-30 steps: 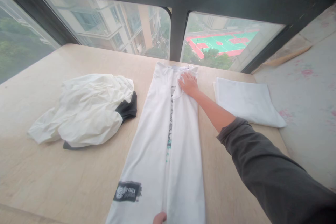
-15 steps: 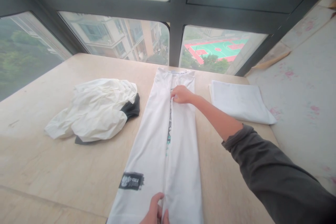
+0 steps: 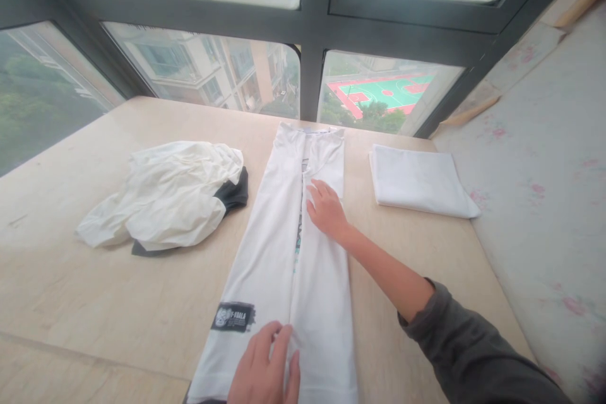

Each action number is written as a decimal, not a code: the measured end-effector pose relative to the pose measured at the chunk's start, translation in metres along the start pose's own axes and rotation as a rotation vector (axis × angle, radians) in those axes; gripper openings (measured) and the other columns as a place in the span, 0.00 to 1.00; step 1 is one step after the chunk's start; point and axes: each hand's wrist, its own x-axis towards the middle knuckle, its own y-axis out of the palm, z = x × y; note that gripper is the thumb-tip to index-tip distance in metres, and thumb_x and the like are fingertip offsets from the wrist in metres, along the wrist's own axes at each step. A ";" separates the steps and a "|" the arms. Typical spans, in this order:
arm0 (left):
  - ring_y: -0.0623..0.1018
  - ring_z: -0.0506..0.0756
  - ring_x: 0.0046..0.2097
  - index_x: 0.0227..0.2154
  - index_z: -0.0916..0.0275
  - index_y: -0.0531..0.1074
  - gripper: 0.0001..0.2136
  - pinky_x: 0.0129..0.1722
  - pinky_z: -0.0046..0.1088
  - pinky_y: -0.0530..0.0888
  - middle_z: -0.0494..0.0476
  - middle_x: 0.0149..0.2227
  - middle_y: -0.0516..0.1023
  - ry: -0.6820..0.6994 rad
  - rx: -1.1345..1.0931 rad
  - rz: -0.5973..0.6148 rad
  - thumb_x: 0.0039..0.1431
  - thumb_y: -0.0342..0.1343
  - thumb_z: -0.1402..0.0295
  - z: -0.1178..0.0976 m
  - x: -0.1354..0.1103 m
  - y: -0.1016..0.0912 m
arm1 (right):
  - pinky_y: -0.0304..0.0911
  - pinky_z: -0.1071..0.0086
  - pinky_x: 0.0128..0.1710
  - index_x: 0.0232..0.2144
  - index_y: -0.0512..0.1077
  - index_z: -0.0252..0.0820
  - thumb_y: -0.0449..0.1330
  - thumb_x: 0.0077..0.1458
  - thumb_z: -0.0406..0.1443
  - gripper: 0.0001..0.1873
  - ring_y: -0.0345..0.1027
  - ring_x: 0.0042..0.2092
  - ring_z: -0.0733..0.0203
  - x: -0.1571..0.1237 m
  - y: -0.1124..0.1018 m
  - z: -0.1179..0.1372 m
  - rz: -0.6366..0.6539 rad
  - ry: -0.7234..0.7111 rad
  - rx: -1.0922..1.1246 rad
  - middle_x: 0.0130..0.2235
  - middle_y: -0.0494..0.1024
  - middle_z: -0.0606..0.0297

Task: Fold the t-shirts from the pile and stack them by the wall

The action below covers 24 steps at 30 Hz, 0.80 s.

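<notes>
A white T-shirt (image 3: 265, 246) lies lengthwise before me, both sides folded inward so their edges run close along the middle. Dark and teal print shows through the narrow gap, and a black printed patch marks the lower left panel. On the right panel, a little below the neck end, my right hand (image 3: 326, 209) rests with its fingers stretched out, holding nothing. My left hand (image 3: 267, 360) is at the near end by the middle seam, fingers apart and bent slightly over the cloth; its wrist is out of frame.
Left of the shirt lies a crumpled white garment (image 3: 175, 196) with black parts (image 3: 233, 191). A folded white cloth (image 3: 416, 180) sits to the right, near the flower-patterned wall (image 3: 534, 202). Dark window frames (image 3: 310, 31) border the far edge of the pale marble-like surface (image 3: 118, 303).
My right hand has let go of the folded edge near the neck and slid toward me, its fingers now extended. My left hand has released its pinch and moved farther over the cloth.
</notes>
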 end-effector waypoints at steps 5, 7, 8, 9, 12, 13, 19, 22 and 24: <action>0.61 0.67 0.67 0.63 0.54 0.64 0.26 0.65 0.51 0.52 0.59 0.67 0.61 0.199 0.098 0.019 0.60 0.53 0.68 0.008 0.035 0.005 | 0.37 0.42 0.66 0.64 0.61 0.42 0.48 0.66 0.45 0.28 0.44 0.69 0.45 -0.027 0.006 0.012 0.146 0.000 -0.093 0.69 0.55 0.56; 0.58 0.68 0.68 0.65 0.56 0.60 0.29 0.66 0.52 0.47 0.61 0.69 0.58 0.188 0.126 0.049 0.60 0.52 0.67 -0.001 0.037 0.012 | 0.36 0.42 0.67 0.65 0.59 0.43 0.47 0.67 0.47 0.29 0.43 0.70 0.46 -0.024 0.003 0.007 0.177 -0.019 -0.111 0.70 0.53 0.56; 0.57 0.68 0.68 0.66 0.56 0.59 0.29 0.66 0.53 0.46 0.61 0.69 0.56 0.165 0.129 0.059 0.60 0.52 0.67 -0.008 0.037 0.017 | 0.36 0.43 0.67 0.65 0.59 0.43 0.47 0.67 0.47 0.29 0.42 0.70 0.46 -0.021 0.001 0.003 0.190 -0.038 -0.116 0.70 0.52 0.56; 0.56 0.69 0.68 0.66 0.56 0.59 0.29 0.66 0.54 0.45 0.62 0.70 0.55 0.134 0.121 0.063 0.61 0.52 0.66 -0.017 0.037 0.022 | 0.36 0.44 0.67 0.66 0.58 0.44 0.46 0.67 0.47 0.29 0.42 0.70 0.47 -0.018 -0.002 -0.002 0.201 -0.059 -0.120 0.70 0.52 0.56; 0.55 0.71 0.69 0.65 0.56 0.60 0.29 0.65 0.58 0.45 0.63 0.70 0.53 0.041 0.068 0.069 0.61 0.53 0.61 -0.052 0.042 0.034 | 0.35 0.47 0.68 0.66 0.58 0.45 0.46 0.67 0.47 0.29 0.42 0.71 0.49 -0.011 -0.014 -0.020 0.245 -0.114 -0.123 0.70 0.52 0.56; 0.54 0.72 0.69 0.65 0.56 0.60 0.30 0.65 0.59 0.46 0.63 0.70 0.53 0.021 0.047 0.070 0.61 0.53 0.59 -0.063 0.045 0.037 | 0.35 0.48 0.68 0.66 0.58 0.45 0.47 0.67 0.47 0.29 0.42 0.71 0.50 -0.010 -0.017 -0.026 0.262 -0.127 -0.125 0.70 0.52 0.56; 0.57 0.71 0.68 0.67 0.56 0.56 0.32 0.63 0.56 0.52 0.66 0.70 0.53 0.055 0.021 0.043 0.61 0.53 0.58 -0.074 0.052 0.034 | 0.38 0.47 0.67 0.66 0.57 0.44 0.49 0.67 0.48 0.30 0.44 0.70 0.49 -0.034 -0.034 -0.037 0.239 -0.067 -0.129 0.70 0.53 0.52; 0.58 0.70 0.68 0.66 0.58 0.59 0.31 0.64 0.53 0.51 0.66 0.69 0.55 0.118 0.058 0.015 0.62 0.53 0.57 -0.048 0.039 0.026 | 0.40 0.46 0.67 0.66 0.58 0.41 0.48 0.67 0.47 0.30 0.41 0.71 0.47 -0.080 -0.038 -0.028 0.196 -0.023 -0.108 0.70 0.51 0.51; 0.57 0.69 0.68 0.66 0.58 0.60 0.31 0.65 0.50 0.49 0.66 0.69 0.56 0.169 0.077 0.012 0.61 0.54 0.55 -0.033 0.029 0.020 | 0.41 0.45 0.67 0.65 0.60 0.40 0.48 0.67 0.46 0.29 0.40 0.71 0.44 -0.120 -0.041 -0.019 0.189 -0.037 -0.100 0.70 0.50 0.52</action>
